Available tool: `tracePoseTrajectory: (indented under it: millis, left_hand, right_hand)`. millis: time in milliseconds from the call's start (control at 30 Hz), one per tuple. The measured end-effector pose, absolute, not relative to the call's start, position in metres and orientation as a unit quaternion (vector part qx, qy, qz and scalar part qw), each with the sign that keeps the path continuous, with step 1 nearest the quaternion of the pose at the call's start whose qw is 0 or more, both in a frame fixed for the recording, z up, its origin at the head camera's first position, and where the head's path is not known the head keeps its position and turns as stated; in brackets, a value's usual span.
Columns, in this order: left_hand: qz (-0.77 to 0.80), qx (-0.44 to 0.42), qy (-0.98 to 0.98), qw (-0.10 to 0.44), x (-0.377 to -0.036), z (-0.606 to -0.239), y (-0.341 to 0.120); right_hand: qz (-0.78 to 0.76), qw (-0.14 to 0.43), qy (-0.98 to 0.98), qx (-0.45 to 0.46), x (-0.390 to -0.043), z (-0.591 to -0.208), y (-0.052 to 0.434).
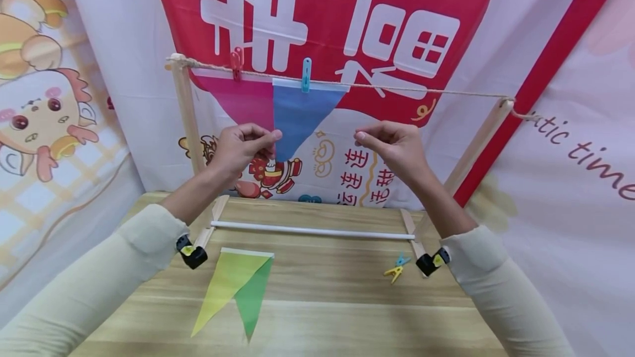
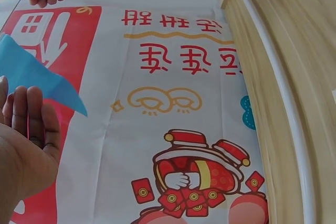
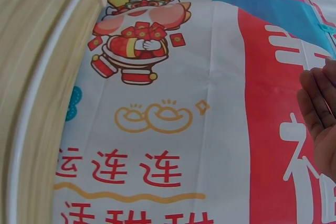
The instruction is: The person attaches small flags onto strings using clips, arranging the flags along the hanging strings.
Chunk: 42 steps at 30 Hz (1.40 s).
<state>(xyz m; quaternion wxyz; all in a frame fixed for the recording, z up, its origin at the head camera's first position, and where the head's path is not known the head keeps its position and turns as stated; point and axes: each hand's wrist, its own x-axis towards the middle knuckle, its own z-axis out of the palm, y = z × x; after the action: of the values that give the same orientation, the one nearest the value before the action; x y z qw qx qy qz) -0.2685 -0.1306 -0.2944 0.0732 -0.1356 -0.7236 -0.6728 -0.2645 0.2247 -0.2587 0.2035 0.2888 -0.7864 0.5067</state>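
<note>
My left hand (image 1: 248, 147) is raised in front of the hanging pennants, fingers loosely bent and nothing seen in them. It overlaps the pink pennant (image 1: 243, 98) and the left edge of the blue pennant (image 1: 302, 114). To the right of the blue pennant, my right hand (image 1: 397, 145) is held up at a similar height, also loosely bent and without an object. A red clothespin (image 1: 237, 65) holds the pink pennant to a twine line (image 1: 397, 87). The blue one hangs from a light-blue clothespin (image 1: 306, 76).
Wooden posts (image 1: 184, 114) carry the twine, with a white rod (image 1: 312, 231) low between their feet. On the table (image 1: 347, 313) lie a yellow pennant (image 1: 225, 282), a green pennant (image 1: 255, 296), a yellow clothespin (image 1: 395, 274) and a blue clothespin (image 1: 402, 259). Printed cloth (image 1: 555, 208) hangs behind.
</note>
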Motion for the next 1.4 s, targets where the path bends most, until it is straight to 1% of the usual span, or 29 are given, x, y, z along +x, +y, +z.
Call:
tracePoseTrajectory:
  millis: [600,800,1133,1400]
  left_hand:
    - [-0.658,-0.14,-0.737,0.065,-0.269,-0.309,-0.129]
    - [-0.657,-0.135,-0.74,0.044,-0.27,-0.316,-0.129]
    - [-0.649,-0.141,-0.747,0.024,-0.27,-0.33,-0.127]
    - [-0.644,-0.129,-0.754,0.002,-0.27,-0.341,-0.126]
  right_hand:
    - [0.495,0.185,-0.801,0.282,-0.261,-0.29,0.242]
    - [0.492,0.175,-0.811,0.263,-0.26,-0.298,0.245]
    - [0.48,0.142,-0.831,0.243,-0.258,-0.319,0.256]
    - [0.479,0.117,-0.838,0.232,-0.254,-0.334,0.267]
